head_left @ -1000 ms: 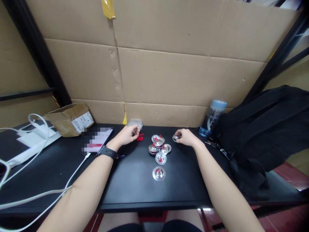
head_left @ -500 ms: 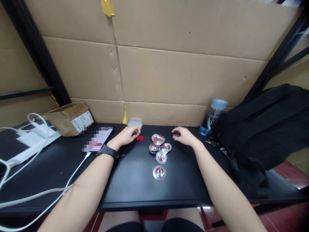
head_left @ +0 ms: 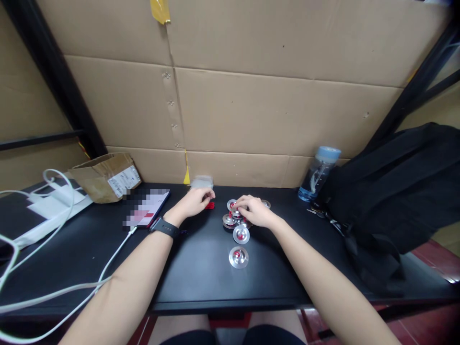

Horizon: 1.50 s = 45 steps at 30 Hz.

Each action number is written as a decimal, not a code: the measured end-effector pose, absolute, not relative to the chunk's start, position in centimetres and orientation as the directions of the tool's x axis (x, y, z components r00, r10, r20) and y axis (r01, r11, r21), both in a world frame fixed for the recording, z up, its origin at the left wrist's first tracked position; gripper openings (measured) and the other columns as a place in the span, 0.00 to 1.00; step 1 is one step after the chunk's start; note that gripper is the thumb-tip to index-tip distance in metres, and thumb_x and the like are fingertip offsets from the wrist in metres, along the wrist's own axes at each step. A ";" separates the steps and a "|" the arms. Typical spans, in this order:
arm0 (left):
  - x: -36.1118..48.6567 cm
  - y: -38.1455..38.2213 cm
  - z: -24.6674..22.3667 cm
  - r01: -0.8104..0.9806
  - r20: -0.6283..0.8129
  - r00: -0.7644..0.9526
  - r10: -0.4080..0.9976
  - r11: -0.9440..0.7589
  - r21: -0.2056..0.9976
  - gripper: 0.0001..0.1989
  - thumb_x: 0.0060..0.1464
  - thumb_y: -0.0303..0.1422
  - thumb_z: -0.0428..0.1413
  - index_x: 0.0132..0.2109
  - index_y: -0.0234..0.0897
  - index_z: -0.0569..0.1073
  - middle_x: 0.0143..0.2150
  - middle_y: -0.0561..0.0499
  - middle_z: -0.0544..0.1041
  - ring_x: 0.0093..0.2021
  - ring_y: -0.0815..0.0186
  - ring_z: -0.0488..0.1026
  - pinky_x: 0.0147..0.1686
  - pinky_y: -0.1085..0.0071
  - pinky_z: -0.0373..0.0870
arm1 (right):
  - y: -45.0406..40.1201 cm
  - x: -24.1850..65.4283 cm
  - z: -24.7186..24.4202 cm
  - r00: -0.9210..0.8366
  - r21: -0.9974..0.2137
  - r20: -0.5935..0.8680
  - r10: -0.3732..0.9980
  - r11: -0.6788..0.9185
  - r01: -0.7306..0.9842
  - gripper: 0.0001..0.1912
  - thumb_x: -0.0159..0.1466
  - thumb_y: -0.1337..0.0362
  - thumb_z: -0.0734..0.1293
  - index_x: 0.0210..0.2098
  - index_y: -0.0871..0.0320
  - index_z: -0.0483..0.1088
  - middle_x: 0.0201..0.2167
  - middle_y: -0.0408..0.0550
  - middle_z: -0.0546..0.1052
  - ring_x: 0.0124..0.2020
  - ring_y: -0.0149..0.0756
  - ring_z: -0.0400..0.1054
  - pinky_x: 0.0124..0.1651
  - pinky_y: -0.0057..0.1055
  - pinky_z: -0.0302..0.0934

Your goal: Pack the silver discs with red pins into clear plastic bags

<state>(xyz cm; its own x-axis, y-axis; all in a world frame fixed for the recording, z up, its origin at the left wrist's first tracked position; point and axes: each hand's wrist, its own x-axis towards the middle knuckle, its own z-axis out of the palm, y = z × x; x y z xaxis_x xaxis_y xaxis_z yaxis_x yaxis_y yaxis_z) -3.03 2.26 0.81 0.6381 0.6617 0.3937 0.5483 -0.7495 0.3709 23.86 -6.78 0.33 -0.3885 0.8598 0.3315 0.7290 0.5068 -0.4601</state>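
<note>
Small silver finger cymbals (head_left: 241, 235) with red loops lie in a loose pile on the black tabletop (head_left: 201, 273). Another single cymbal (head_left: 238, 257) lies flat closer to me. My right hand (head_left: 253, 211) reaches over the pile, its bent fingers and thumb at the top cymbal (head_left: 237, 211); part of the pile is hidden beneath it. One more cymbal (head_left: 266, 203) shows just behind that hand. My left hand (head_left: 197, 200) rests beside a small bundle of red cords (head_left: 210, 205), its fingers curled toward the thumb; whatever they hold is hidden.
At left are a phone (head_left: 153, 206) with a white cable, an open cardboard box (head_left: 104, 179) and white adapters (head_left: 53, 203). A clear plastic packet (head_left: 201, 182) lies behind my left hand. To the right stand a water bottle (head_left: 318, 175) and a black backpack (head_left: 398, 191).
My right hand has moved left from the separate cymbal at the right onto the pile, leaving that cymbal on the table. My left hand has shifted slightly right, over the red cords.
</note>
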 end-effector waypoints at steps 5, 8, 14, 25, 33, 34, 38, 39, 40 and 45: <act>-0.5 0.1 1.4 0.439 0.402 0.615 0.679 -0.718 0.540 0.08 0.58 0.32 0.56 0.41 0.38 0.79 0.38 0.49 0.82 0.37 0.63 0.78 0.37 0.71 0.71 | -6.7 24.1 1.1 -0.214 -0.754 0.461 0.861 0.507 0.417 0.13 0.63 0.70 0.66 0.45 0.58 0.80 0.46 0.52 0.77 0.44 0.39 0.76 0.48 0.37 0.71; 1.6 -1.6 1.5 0.309 0.438 0.588 0.680 -0.689 0.656 0.10 0.59 0.37 0.59 0.45 0.38 0.80 0.41 0.49 0.83 0.39 0.63 0.79 0.36 0.72 0.71 | -6.9 23.7 1.1 -0.196 -0.850 0.450 0.871 0.485 0.203 0.15 0.59 0.65 0.71 0.46 0.58 0.80 0.48 0.51 0.75 0.43 0.38 0.78 0.48 0.37 0.74; 3.0 -3.1 1.3 0.286 0.524 0.490 0.697 -0.696 0.659 0.08 0.60 0.36 0.59 0.41 0.37 0.79 0.36 0.50 0.82 0.34 0.67 0.77 0.36 0.73 0.71 | -7.0 23.1 0.7 -0.183 -0.848 0.473 0.861 0.502 0.170 0.20 0.53 0.61 0.78 0.46 0.57 0.80 0.48 0.50 0.75 0.40 0.37 0.79 0.49 0.36 0.75; 2.8 -3.2 1.6 0.301 0.517 0.529 0.673 -0.718 0.627 0.06 0.55 0.28 0.56 0.35 0.35 0.78 0.31 0.53 0.80 0.30 0.68 0.73 0.33 0.74 0.67 | -7.4 22.5 0.8 -0.187 -0.764 0.544 0.818 0.575 0.293 0.28 0.52 0.58 0.80 0.51 0.55 0.76 0.48 0.50 0.80 0.45 0.40 0.77 0.50 0.37 0.73; 1.7 -2.4 1.9 0.318 0.503 0.555 0.663 -0.727 0.608 0.05 0.51 0.30 0.58 0.32 0.35 0.78 0.30 0.52 0.80 0.31 0.66 0.75 0.35 0.72 0.69 | -7.3 22.8 1.1 -0.206 -0.781 0.495 0.844 0.536 0.320 0.28 0.51 0.57 0.81 0.50 0.54 0.76 0.46 0.50 0.80 0.42 0.38 0.76 0.44 0.33 0.72; 1.2 -2.0 2.0 0.343 0.499 0.551 0.669 -0.726 0.596 0.05 0.50 0.30 0.57 0.32 0.36 0.78 0.29 0.52 0.80 0.31 0.66 0.75 0.34 0.72 0.69 | -7.1 23.1 1.2 -0.171 -0.797 0.486 0.857 0.515 0.316 0.28 0.51 0.57 0.80 0.50 0.55 0.76 0.46 0.50 0.80 0.41 0.38 0.76 0.43 0.33 0.72; -1.4 0.0 2.4 0.502 0.412 0.575 0.706 -0.703 0.504 0.06 0.48 0.29 0.57 0.30 0.37 0.79 0.27 0.52 0.80 0.29 0.66 0.76 0.32 0.73 0.68 | -6.1 25.9 1.3 -0.007 -0.826 0.418 0.909 0.383 0.414 0.27 0.54 0.56 0.78 0.51 0.57 0.75 0.45 0.51 0.80 0.36 0.36 0.76 0.40 0.32 0.71; -2.0 0.5 2.4 0.541 0.390 0.580 0.715 -0.696 0.471 0.06 0.48 0.30 0.57 0.30 0.37 0.80 0.27 0.52 0.81 0.29 0.66 0.76 0.33 0.73 0.68 | -5.8 26.9 1.4 0.013 -0.794 0.411 0.911 0.351 0.497 0.26 0.54 0.55 0.78 0.50 0.57 0.76 0.44 0.51 0.80 0.34 0.36 0.76 0.39 0.33 0.70; -2.7 0.9 2.4 0.574 0.376 0.580 0.723 -0.690 0.441 0.07 0.49 0.30 0.57 0.30 0.38 0.81 0.28 0.52 0.82 0.30 0.65 0.77 0.33 0.73 0.68 | -5.7 27.9 1.4 0.037 -0.734 0.421 0.906 0.317 0.601 0.25 0.53 0.56 0.78 0.48 0.57 0.77 0.41 0.50 0.81 0.32 0.35 0.75 0.39 0.34 0.70; -4.3 2.2 1.9 0.641 0.333 0.572 0.750 -0.662 0.389 0.08 0.50 0.33 0.57 0.33 0.40 0.83 0.31 0.51 0.83 0.32 0.63 0.79 0.34 0.73 0.68 | -5.4 31.8 1.3 -0.016 -0.479 0.332 0.943 0.184 0.858 0.20 0.49 0.57 0.80 0.40 0.58 0.80 0.35 0.47 0.82 0.34 0.39 0.75 0.41 0.32 0.67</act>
